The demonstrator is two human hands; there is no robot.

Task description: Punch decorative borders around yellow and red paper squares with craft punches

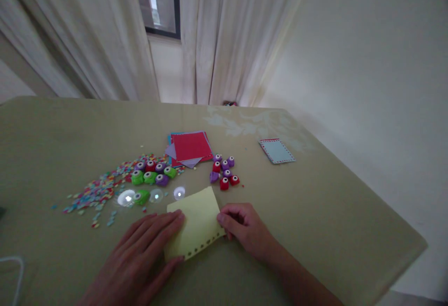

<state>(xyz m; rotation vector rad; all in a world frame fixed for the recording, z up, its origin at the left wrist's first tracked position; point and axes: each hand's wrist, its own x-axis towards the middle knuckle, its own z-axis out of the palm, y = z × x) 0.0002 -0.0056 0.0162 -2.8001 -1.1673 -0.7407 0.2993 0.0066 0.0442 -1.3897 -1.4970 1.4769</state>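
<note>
Yellow paper sheet (pixel 198 222), lying between the left hand (pixel 143 245), which rests with spread thumb on its left side, and the right hand (pixel 247 229), which pinches its right edge, seems light and easily creased, so hold it gently by the borders.

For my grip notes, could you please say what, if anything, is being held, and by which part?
The right hand pinches the yellow paper at its right edge; the left hand lies over its left side.
</note>
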